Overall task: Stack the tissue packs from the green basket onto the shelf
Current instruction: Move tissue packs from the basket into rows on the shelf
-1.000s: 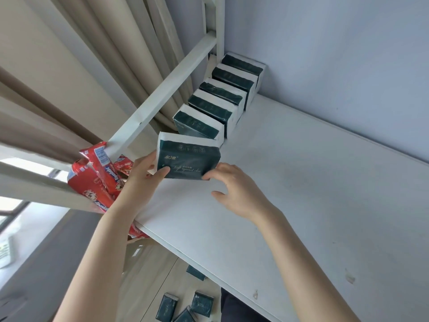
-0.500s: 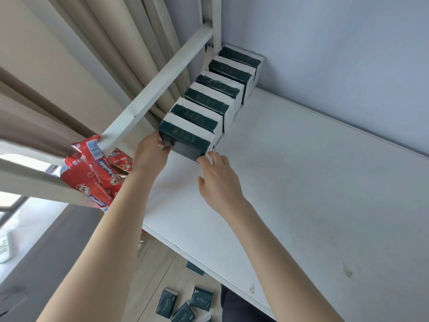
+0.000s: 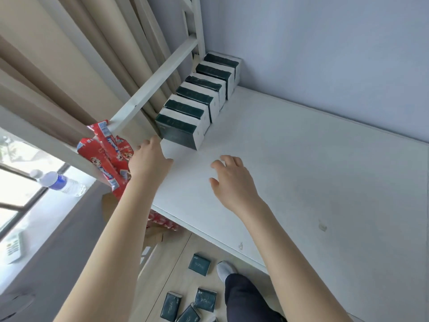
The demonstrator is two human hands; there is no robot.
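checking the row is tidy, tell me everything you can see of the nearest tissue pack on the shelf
The nearest tissue pack is a rectangular block in dark green wrapping with white side panels. It stands on edge on the white shelf, flush against the next pack behind. No hand holds it; the left hand is beside its corner.

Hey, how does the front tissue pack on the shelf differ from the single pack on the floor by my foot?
The front pack stands on edge on the white shelf, pressed against the next pack; the floor pack lies flat, alone, on the wooden floor. The front pack shows a white side; the floor pack shows only its dark green face. Both have dark green wrapping.
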